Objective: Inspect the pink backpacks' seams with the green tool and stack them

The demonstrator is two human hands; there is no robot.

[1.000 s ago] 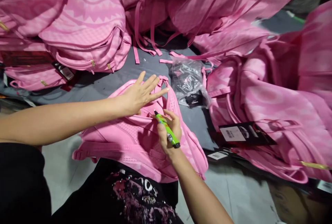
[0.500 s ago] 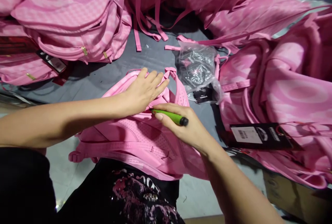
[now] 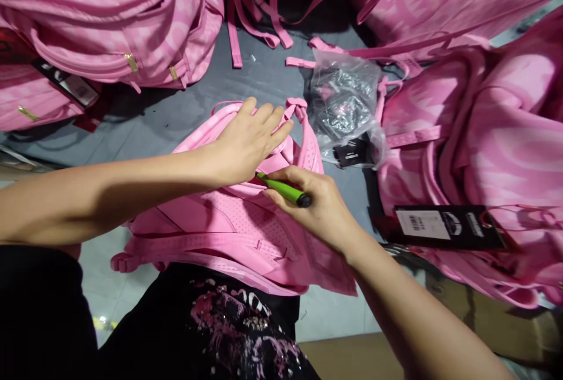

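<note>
A pink backpack (image 3: 185,216) lies with its perforated padded back toward me, its lower part against my lap. My left hand (image 3: 253,139) grips its upper edge, fingers bent over the fabric near the knotted top loop. Between the thumb and fingers of my right hand (image 3: 314,198) is a green pen-shaped tool (image 3: 284,188) with a black end. Its tip points at the fabric just beside my left hand; the exact contact is hidden. One shoulder strap (image 3: 185,242) crosses the front of the bag.
Several pink backpacks stand around the grey table (image 3: 176,110): one at the left (image 3: 132,34), others at the right (image 3: 505,133). A clear plastic bag (image 3: 345,104) lies beyond my right hand. A black hang tag (image 3: 448,226) hangs at the right. Loose straps (image 3: 259,28) trail at the back.
The view has shifted slightly, so the surroundings sit a little higher. The green tool's tip has moved slightly; both hands keep about the same place on the backpack.
</note>
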